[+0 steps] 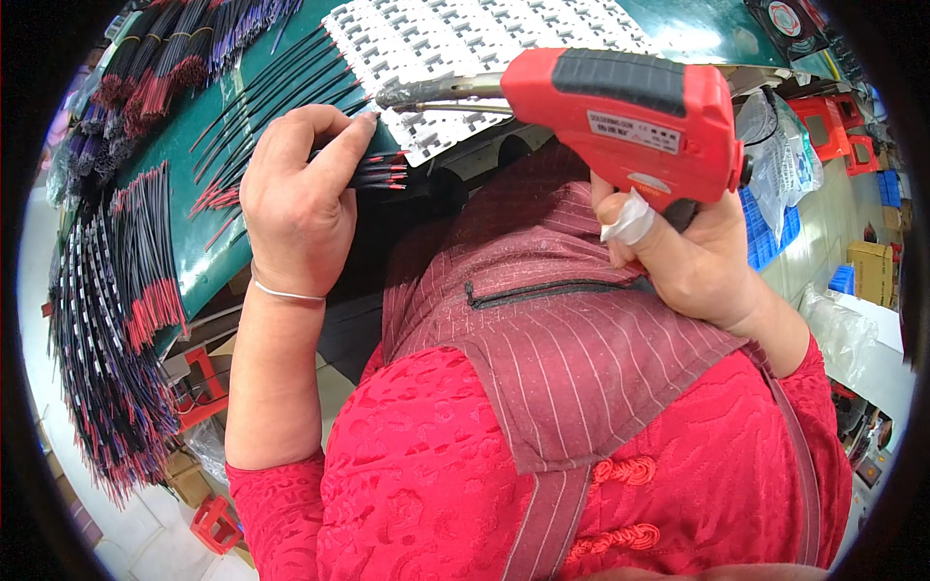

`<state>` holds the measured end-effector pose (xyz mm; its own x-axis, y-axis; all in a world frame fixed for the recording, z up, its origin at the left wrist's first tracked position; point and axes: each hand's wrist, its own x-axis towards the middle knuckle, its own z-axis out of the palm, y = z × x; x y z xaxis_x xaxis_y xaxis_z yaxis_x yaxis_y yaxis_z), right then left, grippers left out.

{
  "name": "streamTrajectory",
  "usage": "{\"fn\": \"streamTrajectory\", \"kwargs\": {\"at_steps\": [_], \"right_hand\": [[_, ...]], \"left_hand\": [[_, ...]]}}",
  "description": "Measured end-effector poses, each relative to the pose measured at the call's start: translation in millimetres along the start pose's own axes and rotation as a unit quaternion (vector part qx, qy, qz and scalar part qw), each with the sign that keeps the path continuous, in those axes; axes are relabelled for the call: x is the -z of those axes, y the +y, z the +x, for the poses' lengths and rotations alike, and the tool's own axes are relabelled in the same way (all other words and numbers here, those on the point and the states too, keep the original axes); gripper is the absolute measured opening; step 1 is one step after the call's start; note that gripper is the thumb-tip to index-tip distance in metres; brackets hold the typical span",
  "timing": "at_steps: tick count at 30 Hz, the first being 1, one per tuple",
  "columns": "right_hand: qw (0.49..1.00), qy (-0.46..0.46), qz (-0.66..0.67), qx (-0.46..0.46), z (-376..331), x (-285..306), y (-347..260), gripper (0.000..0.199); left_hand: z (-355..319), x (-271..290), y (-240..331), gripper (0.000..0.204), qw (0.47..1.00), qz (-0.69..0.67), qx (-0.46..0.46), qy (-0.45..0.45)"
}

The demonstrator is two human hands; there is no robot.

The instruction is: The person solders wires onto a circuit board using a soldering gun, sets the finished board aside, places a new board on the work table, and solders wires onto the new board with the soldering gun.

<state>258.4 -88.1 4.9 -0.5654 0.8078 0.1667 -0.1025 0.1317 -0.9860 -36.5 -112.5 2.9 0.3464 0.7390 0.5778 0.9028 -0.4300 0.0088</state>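
My right hand (693, 257) is wrapped round the handle of a red and black soldering gun (620, 121), with white tape around one finger. The gun's metal tip (397, 95) points left, low over the near left corner of a white panel of small circuit boards (494, 34). Right beside that tip, my left hand (295, 189) pinches a thin black wire between thumb and forefinger at the panel's edge. Several black wires (281, 77) run from the panel's left side across the green table. Under my left hand lie more loose wires (380, 174) with red ends.
Bundles of black and red wires (160, 58) lie at the table's far left. Another thick bunch (102, 339) hangs over its left edge. A small fan (783, 19) sits at the far right. Blue crates (775, 232), red frames (823, 126) and cardboard boxes (870, 271) stand right.
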Motion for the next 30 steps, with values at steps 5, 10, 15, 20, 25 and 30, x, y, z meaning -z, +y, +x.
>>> {"fn": "streamTrajectory", "kwargs": {"at_steps": [5, 10, 15, 20, 25, 30], "right_hand": [[1.0, 0.001, -0.006, 0.002, 2, -1, -3, 0.021], [1.0, -0.001, 0.01, -0.023, 4, 0, -5, 0.03], [1.0, -0.005, -0.026, 0.012, 0, 0, 3, 0.023], [1.0, -0.01, -0.021, 0.002, 2, 1, 0, 0.028], [0.999, -0.005, 0.043, 0.012, 3, -2, -3, 0.025], [1.0, -0.005, 0.009, 0.014, 3, -1, -4, 0.019]], "left_hand": [[0, -3, -2, 0.038, 1.0, 0.006, -0.009, 0.023], [0, -3, -2, 0.037, 1.0, 0.007, -0.008, 0.021], [0, -2, -1, 0.038, 1.0, 0.003, -0.006, 0.022], [-1, -3, -2, 0.039, 1.0, 0.003, -0.009, 0.025], [0, -4, -2, 0.039, 1.0, 0.005, -0.01, 0.025], [-1, -3, -2, 0.039, 1.0, 0.007, -0.004, 0.025]]}}
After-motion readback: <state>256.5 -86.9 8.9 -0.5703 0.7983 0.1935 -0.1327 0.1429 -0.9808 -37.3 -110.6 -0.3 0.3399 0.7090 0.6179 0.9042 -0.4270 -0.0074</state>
